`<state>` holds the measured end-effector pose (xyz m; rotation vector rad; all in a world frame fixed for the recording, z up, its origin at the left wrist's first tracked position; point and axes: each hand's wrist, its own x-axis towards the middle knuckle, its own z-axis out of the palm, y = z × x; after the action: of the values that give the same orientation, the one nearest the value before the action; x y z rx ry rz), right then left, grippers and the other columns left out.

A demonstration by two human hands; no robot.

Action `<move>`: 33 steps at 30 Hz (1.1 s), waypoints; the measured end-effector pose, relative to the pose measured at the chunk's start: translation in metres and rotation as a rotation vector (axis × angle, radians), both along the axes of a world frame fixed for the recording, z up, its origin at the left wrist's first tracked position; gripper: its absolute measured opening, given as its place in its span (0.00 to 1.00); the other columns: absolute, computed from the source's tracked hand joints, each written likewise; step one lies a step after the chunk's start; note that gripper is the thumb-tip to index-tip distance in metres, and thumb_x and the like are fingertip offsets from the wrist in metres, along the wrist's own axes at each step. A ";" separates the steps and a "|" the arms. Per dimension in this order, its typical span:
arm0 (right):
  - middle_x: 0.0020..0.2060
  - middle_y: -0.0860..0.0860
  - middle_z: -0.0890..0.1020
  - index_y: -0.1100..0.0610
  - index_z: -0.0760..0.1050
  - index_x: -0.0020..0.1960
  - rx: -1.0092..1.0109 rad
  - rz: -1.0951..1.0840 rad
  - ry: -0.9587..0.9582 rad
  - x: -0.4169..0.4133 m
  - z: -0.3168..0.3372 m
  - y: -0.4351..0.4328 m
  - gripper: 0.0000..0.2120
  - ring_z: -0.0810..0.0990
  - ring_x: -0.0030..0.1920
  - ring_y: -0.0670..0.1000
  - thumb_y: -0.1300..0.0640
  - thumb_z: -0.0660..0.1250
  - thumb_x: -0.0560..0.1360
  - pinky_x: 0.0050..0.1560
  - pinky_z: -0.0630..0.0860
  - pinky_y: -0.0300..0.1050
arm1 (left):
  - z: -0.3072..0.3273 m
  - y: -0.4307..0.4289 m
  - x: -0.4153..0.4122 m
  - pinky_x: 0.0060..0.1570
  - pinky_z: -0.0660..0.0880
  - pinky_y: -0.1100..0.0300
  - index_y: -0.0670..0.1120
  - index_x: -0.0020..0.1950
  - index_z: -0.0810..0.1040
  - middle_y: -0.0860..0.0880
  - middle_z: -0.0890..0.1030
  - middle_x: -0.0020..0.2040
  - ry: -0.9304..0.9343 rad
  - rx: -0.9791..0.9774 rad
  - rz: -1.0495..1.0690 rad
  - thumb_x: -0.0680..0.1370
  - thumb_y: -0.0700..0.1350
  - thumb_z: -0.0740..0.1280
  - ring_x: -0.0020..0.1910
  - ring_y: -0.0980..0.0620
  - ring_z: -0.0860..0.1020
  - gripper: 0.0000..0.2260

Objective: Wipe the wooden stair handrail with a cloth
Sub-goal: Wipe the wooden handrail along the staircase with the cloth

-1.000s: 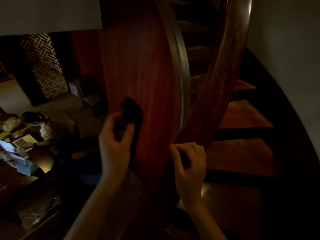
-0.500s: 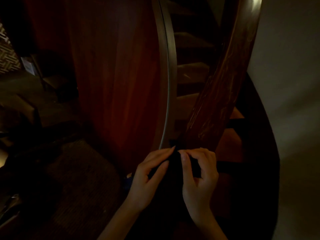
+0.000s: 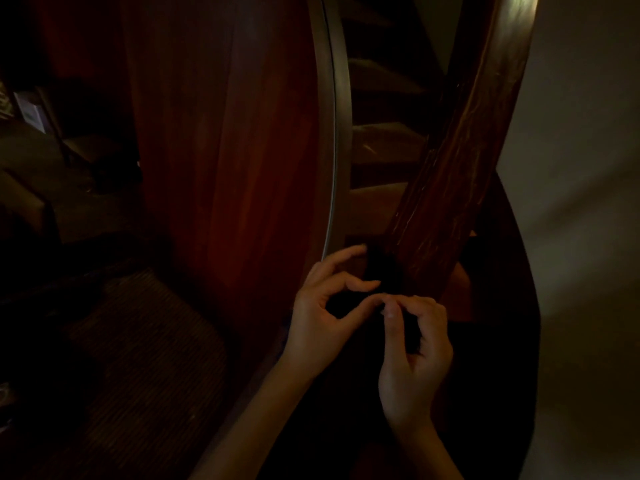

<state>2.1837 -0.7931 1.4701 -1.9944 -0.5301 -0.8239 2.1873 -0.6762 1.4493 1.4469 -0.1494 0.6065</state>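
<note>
Head view, very dim light. The wooden handrail [image 3: 460,174] runs steeply from top right down to centre frame, glossy, with pale scuff lines along its grain. Both hands sit at its lower end.

The left hand [image 3: 325,310] is just left of the handrail's foot, fingers curled, thumb and forefinger pinching the dark cloth [image 3: 382,271]. The right hand [image 3: 415,355] is directly below the handrail's foot, fingers and thumb curled round the same cloth. The fingertips of the two hands nearly meet.

The cloth is bunched between the hands, its upper part lying against the handrail's lower left edge. Its outline is hard to separate from shadow.

Left of the handrail is a curved red-brown panel [image 3: 225,168] with a pale edge strip [image 3: 334,133]. Between that strip and the handrail, stair treads [image 3: 381,133] climb away. Right of the handrail is a plain wall [image 3: 588,168].
</note>
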 end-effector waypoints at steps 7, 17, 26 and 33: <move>0.46 0.33 0.77 0.42 0.75 0.51 -0.016 -0.005 0.011 -0.001 0.001 0.000 0.04 0.77 0.47 0.44 0.50 0.62 0.80 0.52 0.70 0.33 | -0.001 -0.003 -0.002 0.54 0.71 0.68 0.46 0.47 0.76 0.56 0.78 0.56 0.047 -0.085 -0.098 0.74 0.50 0.69 0.57 0.58 0.77 0.08; 0.45 0.37 0.78 0.49 0.77 0.50 -0.019 -0.014 0.008 0.000 -0.002 -0.001 0.04 0.76 0.46 0.44 0.54 0.63 0.79 0.54 0.70 0.36 | -0.024 0.003 -0.010 0.49 0.80 0.60 0.52 0.50 0.83 0.56 0.84 0.48 0.407 -0.264 -0.015 0.73 0.43 0.73 0.48 0.59 0.82 0.07; 0.45 0.34 0.77 0.44 0.75 0.51 -0.010 -0.015 0.002 0.000 0.002 0.001 0.03 0.76 0.46 0.43 0.50 0.62 0.80 0.50 0.72 0.39 | 0.022 -0.009 0.048 0.43 0.80 0.59 0.43 0.46 0.83 0.47 0.84 0.43 0.306 -0.269 0.008 0.76 0.41 0.71 0.43 0.52 0.83 0.03; 0.45 0.35 0.79 0.46 0.75 0.50 -0.011 -0.001 -0.007 0.001 0.001 0.000 0.03 0.77 0.48 0.40 0.52 0.63 0.79 0.58 0.70 0.37 | 0.004 -0.004 0.037 0.41 0.77 0.66 0.47 0.43 0.82 0.52 0.84 0.40 0.302 -0.297 -0.079 0.77 0.39 0.69 0.41 0.56 0.82 0.05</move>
<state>2.1852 -0.7934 1.4711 -2.0030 -0.5392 -0.8302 2.2242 -0.6805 1.4536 1.2205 0.1171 0.3236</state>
